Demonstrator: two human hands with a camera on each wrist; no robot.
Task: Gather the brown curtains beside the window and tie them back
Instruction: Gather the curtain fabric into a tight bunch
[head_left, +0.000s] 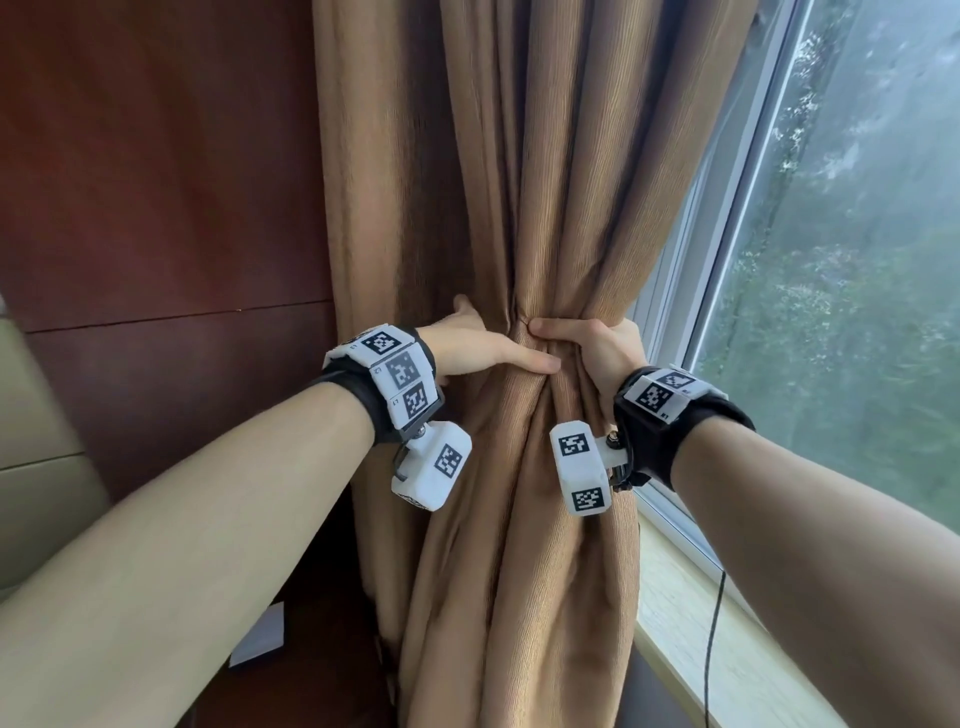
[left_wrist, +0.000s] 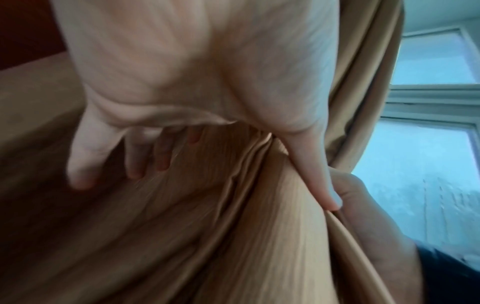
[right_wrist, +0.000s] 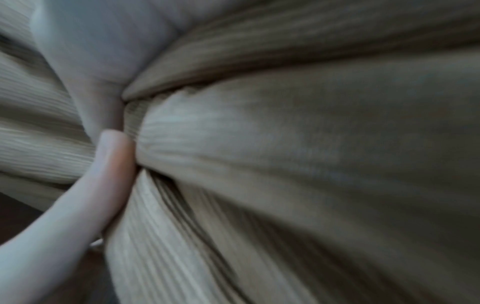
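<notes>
The brown curtain (head_left: 519, 182) hangs beside the window and is pinched into a narrow waist at mid-height. My right hand (head_left: 587, 343) grips that waist from the window side, fingers curled round the folds. My left hand (head_left: 488, 348) holds the bundle from the left, its thumb laid across the front and its fingers reaching behind. In the left wrist view my left hand (left_wrist: 182, 92) spreads over the curtain (left_wrist: 233, 236), thumb tip touching my right hand (left_wrist: 363, 205). The right wrist view shows my right hand (right_wrist: 91, 51) tight against bunched, blurred curtain (right_wrist: 285, 144). No tie-back shows.
The window (head_left: 857, 260) is on the right above a pale sill (head_left: 753, 675), where a black cable (head_left: 714, 649) hangs down. A dark wooden wall panel (head_left: 156, 182) fills the left, with a beige padded seat (head_left: 31, 441) at the edge and a white card (head_left: 260, 631) below.
</notes>
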